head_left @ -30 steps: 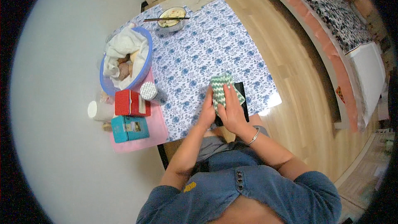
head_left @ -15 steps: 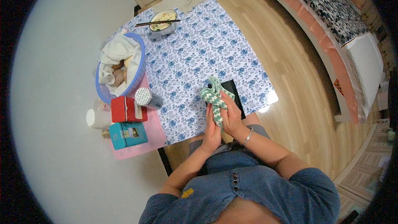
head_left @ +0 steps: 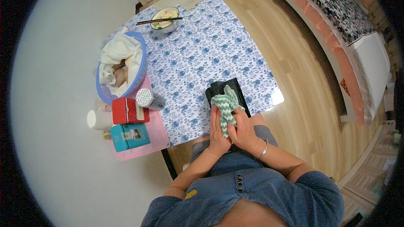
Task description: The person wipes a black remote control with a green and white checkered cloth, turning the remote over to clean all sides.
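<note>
A green and white zigzag-striped cloth (head_left: pixel 226 108) is bunched between my two hands at the table's near edge. My left hand (head_left: pixel 219 136) presses against its left side, fingers pointing away from me. On the other side my right hand (head_left: pixel 244 132), with a silver bracelet at the wrist, has its fingers closed on the cloth. Just beyond and beneath lies a black folded object (head_left: pixel 237 92), like a case or wallet; the cloth and hands hide part of it, and I cannot tell its kind.
The flowered tablecloth (head_left: pixel 202 54) carries a bowl (head_left: pixel 166 22) of food with chopsticks across it. At left stand a blue basket (head_left: pixel 144 54) with white cloth and brown rolls, a lidded jar (head_left: pixel 149 98), a red tin (head_left: pixel 124 110) and a teal tin (head_left: pixel 129 137). A bed (head_left: pixel 324 25) is at right.
Both hands and the cloth have come slightly nearer to me. The cloth is turned and bunched differently, and more of the black object shows beyond it.
</note>
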### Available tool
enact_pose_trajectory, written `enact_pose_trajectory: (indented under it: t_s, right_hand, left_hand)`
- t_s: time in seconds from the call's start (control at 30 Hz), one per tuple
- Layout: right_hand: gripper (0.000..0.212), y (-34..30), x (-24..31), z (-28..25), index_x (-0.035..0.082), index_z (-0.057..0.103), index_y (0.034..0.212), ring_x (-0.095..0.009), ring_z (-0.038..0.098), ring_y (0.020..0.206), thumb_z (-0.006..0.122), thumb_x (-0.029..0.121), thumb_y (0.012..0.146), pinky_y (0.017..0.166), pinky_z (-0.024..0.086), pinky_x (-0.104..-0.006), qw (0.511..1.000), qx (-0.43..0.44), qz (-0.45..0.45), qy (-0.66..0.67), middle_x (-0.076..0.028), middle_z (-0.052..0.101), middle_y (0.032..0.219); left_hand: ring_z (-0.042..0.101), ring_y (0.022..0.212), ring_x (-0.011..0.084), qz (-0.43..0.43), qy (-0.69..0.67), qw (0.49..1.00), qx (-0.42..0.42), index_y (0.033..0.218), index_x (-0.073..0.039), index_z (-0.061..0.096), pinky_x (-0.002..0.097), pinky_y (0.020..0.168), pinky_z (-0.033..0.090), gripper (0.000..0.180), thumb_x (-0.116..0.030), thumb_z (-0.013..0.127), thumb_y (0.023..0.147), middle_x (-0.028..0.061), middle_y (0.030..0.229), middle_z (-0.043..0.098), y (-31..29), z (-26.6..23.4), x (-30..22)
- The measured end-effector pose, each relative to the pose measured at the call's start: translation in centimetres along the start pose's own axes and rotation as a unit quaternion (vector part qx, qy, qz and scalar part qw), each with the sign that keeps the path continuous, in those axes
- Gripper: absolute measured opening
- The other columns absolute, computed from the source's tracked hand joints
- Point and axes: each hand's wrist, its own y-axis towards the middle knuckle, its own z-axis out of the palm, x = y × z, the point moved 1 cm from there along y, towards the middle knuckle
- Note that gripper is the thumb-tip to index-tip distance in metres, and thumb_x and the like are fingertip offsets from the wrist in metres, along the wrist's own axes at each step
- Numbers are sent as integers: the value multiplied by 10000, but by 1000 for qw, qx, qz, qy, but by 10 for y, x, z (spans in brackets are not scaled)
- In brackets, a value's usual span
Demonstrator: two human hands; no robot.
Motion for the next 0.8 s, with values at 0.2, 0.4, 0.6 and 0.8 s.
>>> enact_pose_trajectory:
  t_s: [0.2, 0.4, 0.6, 0.8]
  right_hand:
    - [250, -11, -3, 4, -22, 416, 954, -432, 491, 946, 543, 124, 796, 795, 431, -452, 999, -31, 14, 12, -261, 462, 1104]
    - [251, -28, -30, 8, -8, 424, 971, -406, 494, 934, 555, 114, 796, 812, 415, -450, 998, -61, -17, -4, -235, 471, 1093]
    - [322, -27, -30, -3, 12, 424, 954, -389, 463, 956, 636, 47, 714, 822, 399, -437, 999, -10, -45, -28, -210, 454, 1065]
    - [350, -23, -28, -17, 21, 441, 931, -379, 472, 953, 645, -30, 652, 812, 403, -414, 999, 25, -48, -8, -204, 466, 1034]
  left_hand:
    - [267, 1259, 434, 1, 4, 1000, -6, 1325, 51, 239, 470, 1036, 246, 631, -175, 561, 832, 278, 1363, 247, -11, 4, 1]
    - [307, 1237, 424, -33, 2, 999, -6, 1326, 45, 235, 454, 1034, 249, 607, -110, 534, 821, 278, 1352, 270, -25, 6, 8]
    - [417, 1115, 393, -3, 90, 996, 13, 1250, 34, 345, 447, 944, 332, 532, -21, 515, 749, 230, 1261, 392, -26, -8, 15]
    - [469, 1043, 381, 7, 75, 996, 38, 1120, 24, 467, 447, 900, 375, 406, 19, 508, 717, 206, 1158, 470, -23, -26, 14]
